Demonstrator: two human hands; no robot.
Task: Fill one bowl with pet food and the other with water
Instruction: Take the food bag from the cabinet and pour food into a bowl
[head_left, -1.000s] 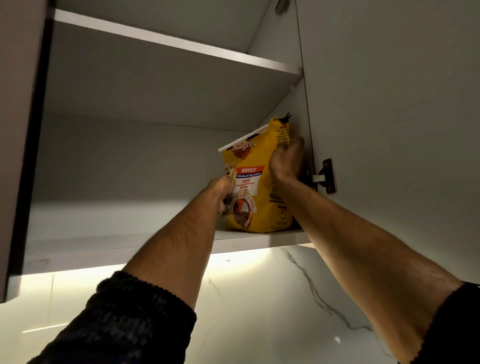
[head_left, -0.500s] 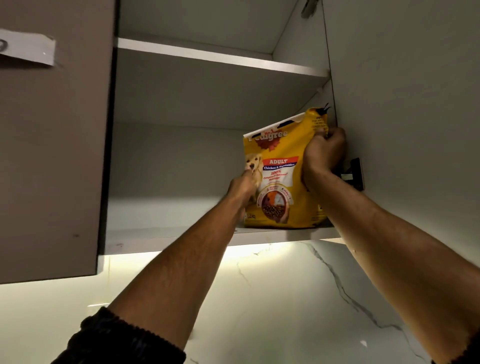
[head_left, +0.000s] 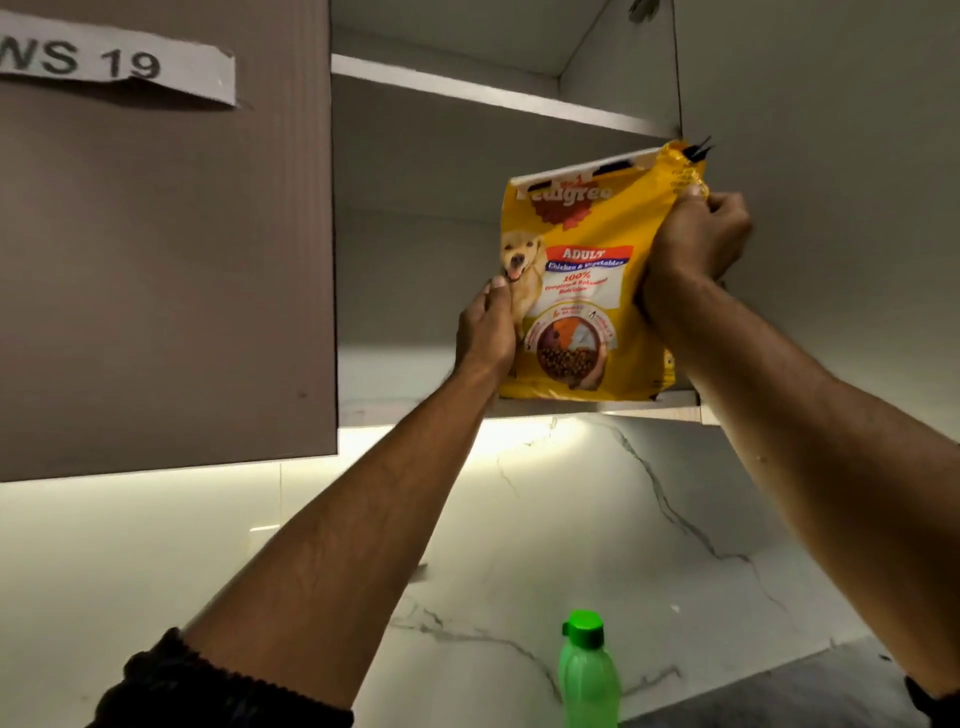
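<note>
A yellow pet food bag (head_left: 587, 291) stands upright at the front right edge of the lower cabinet shelf (head_left: 410, 408). My left hand (head_left: 485, 332) grips the bag's lower left side, thumb on its front. My right hand (head_left: 696, 244) grips the bag's upper right edge, fingers curled round it. A green water bottle (head_left: 587, 670) with a green cap stands low in the view, below the cabinet. No bowls are in view.
The open cabinet door (head_left: 831, 208) stands at the right of the bag. A closed brown cabinet door (head_left: 166, 260) with a paper label (head_left: 114, 62) hangs on the left. An upper shelf (head_left: 493, 93) spans the cabinet. A lit marble wall (head_left: 571, 519) lies below.
The bag has come forward to the shelf's front edge in both hands. The view has dropped and shifted, so the left door's label and the green bottle now show.
</note>
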